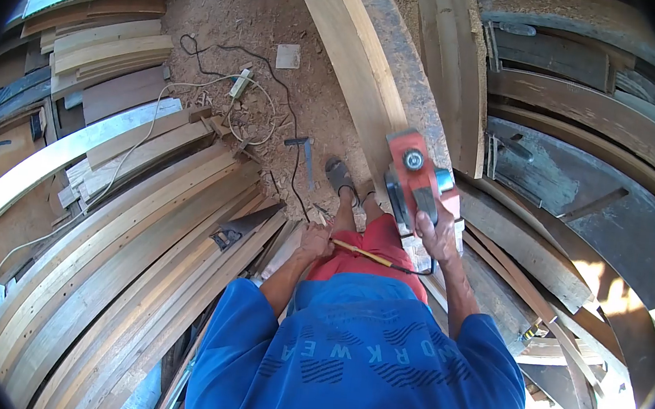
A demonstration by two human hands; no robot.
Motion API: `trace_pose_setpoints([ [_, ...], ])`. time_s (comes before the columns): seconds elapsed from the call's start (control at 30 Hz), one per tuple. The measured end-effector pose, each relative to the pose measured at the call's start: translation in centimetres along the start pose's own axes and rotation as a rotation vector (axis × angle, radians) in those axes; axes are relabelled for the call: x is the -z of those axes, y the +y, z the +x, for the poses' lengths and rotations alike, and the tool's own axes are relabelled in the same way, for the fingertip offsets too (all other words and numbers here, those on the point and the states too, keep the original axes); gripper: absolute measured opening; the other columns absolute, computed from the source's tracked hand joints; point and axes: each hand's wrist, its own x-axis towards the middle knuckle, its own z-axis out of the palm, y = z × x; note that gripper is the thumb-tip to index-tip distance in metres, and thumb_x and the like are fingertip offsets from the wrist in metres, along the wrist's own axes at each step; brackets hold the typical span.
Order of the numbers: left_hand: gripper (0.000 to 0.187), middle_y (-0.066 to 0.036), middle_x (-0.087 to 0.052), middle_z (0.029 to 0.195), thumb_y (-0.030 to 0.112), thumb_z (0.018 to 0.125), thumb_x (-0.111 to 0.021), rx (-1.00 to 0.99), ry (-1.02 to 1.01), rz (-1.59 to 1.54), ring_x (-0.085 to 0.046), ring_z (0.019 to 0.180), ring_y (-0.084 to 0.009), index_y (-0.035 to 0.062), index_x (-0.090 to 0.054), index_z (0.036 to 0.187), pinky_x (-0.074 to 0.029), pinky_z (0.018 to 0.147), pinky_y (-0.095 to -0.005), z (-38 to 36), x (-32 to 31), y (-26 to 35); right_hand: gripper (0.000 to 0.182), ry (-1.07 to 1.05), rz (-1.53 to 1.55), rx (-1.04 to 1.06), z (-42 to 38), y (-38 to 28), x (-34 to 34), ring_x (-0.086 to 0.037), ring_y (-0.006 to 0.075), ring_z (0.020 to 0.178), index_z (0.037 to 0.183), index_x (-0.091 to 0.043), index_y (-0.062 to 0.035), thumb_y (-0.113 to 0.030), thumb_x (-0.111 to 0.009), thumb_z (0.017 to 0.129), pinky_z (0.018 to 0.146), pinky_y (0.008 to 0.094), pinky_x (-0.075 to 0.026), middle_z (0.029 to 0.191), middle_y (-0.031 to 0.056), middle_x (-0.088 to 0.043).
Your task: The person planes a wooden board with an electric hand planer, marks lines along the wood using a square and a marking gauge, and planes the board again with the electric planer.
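My right hand [437,237] is wrapped around the rear handle of a red electric planer [407,144]. The planer overlaps the near end of a long pale wooden plank [349,57] on my right side. My left hand [315,240] is closed in front of my red shorts. It grips a power cord, whose yellow stretch [362,253] runs from my fist across the shorts. Past the yellow part, the cord turns black and loops up toward the planer's handle.
Stacked boards [125,256] fill the left side, with a handsaw [240,226] lying on them. A try square [305,159], an extension socket [240,83] and loose cables lie on the shaving-strewn floor [236,6]. More timber [590,100] is piled on the right.
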Motion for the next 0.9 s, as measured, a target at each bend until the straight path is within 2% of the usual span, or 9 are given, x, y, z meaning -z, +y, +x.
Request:
trace_pose_setpoints([
  [0.17, 0.053, -0.022, -0.065, 0.122, 0.035, 0.08, -0.065, 0.092, -0.057, -0.155, -0.055, 0.122, -0.0391, 0.0076, -0.062, 0.125, -0.035, 0.104, -0.0568, 0.1, 0.4, 0.3, 0.055, 0.058, -0.057, 0.051, 7.4, -5.0, -0.9, -0.068, 0.031, 0.076, 0.118, -0.061, 0.0057, -0.044, -0.06, 0.096, 0.075, 0.0429, -0.053, 0.083, 0.0208, -0.068],
  [0.27, 0.051, -0.022, -0.065, 0.121, 0.036, 0.082, -0.063, 0.085, 0.108, -0.187, -0.056, 0.12, -0.0404, 0.0067, -0.061, 0.123, -0.036, 0.104, -0.0584, 1.1, -1.6, 0.1, 0.051, 0.072, -0.108, 0.065, 12.9, -8.9, -1.0, -0.068, 0.0318, 0.074, 0.119, -0.062, 0.0041, -0.042, -0.059, 0.097, 0.074, 0.0431, -0.053, 0.08, 0.0213, -0.068],
  [0.3, 0.051, -0.022, -0.065, 0.121, 0.036, 0.082, -0.063, 0.097, 0.104, -0.204, -0.057, 0.119, -0.0405, 0.0064, -0.061, 0.123, -0.037, 0.103, -0.0584, 1.1, -1.1, 0.5, 0.045, 0.147, -0.103, 0.198, 14.7, -10.4, -1.6, -0.057, 0.0152, 0.055, 0.096, -0.061, 0.0014, -0.043, -0.053, 0.1, 0.054, 0.0348, -0.047, 0.062, 0.0052, -0.056],
  [0.37, 0.05, -0.022, -0.065, 0.12, 0.036, 0.084, -0.062, 0.121, 0.081, -0.238, -0.057, 0.118, -0.0408, 0.0058, -0.061, 0.124, -0.039, 0.103, -0.0582, 0.9, 1.2, 1.8, 0.049, 0.123, -0.125, 0.222, 18.3, -12.6, -1.5, -0.057, 0.0153, 0.055, 0.089, -0.063, 0.0003, -0.046, -0.052, 0.099, 0.055, 0.0359, -0.047, 0.059, 0.0042, -0.055],
  [0.53, 0.045, -0.021, -0.066, 0.114, 0.037, 0.087, -0.061, 0.121, 0.225, -0.293, -0.06, 0.111, -0.0396, 0.0059, -0.062, 0.119, -0.044, 0.097, -0.0547, 1.8, 2.4, 3.2, 0.063, 0.09, -0.153, 0.272, 26.6, -15.2, -1.8, -0.057, 0.0149, 0.055, 0.071, -0.062, -0.0022, -0.059, -0.053, 0.097, 0.054, 0.0345, -0.047, 0.056, 0.0045, -0.056],
  [0.67, 0.04, -0.019, -0.067, 0.107, 0.037, 0.086, -0.062, 0.133, 0.275, -0.349, -0.061, 0.107, -0.0382, 0.0067, -0.064, 0.112, -0.045, 0.093, -0.0538, 1.5, 3.9, 4.1, 0.065, -0.005, -0.09, 0.255, 28.0, -15.4, -1.6, -0.056, 0.0136, 0.056, 0.075, -0.062, -0.0031, -0.064, -0.054, 0.096, 0.055, 0.0327, -0.046, 0.061, 0.0038, -0.056],
  [0.8, 0.038, -0.019, -0.068, 0.107, 0.036, 0.085, -0.062, 0.104, 0.381, -0.285, -0.062, 0.107, -0.038, 0.0074, -0.065, 0.11, -0.045, 0.093, -0.0534, 1.3, 1.9, 3.7, 0.06, -0.036, -0.032, 0.23, 26.1, -14.2, -1.4, -0.056, 0.0123, 0.058, 0.084, -0.062, -0.0033, -0.061, -0.054, 0.097, 0.055, 0.0316, -0.046, 0.064, 0.0034, -0.057],
  [0.9, 0.039, -0.019, -0.068, 0.11, 0.035, 0.083, -0.062, 0.102, 0.316, -0.246, -0.061, 0.109, -0.0384, 0.007, -0.065, 0.111, -0.044, 0.094, -0.0538, 1.5, 0.1, 2.5, 0.057, 0.012, -0.093, 0.292, 22.1, -12.1, -1.1, -0.057, 0.0124, 0.059, 0.094, -0.064, -0.0014, -0.057, -0.055, 0.098, 0.056, 0.0319, -0.047, 0.066, 0.0041, -0.058],
])
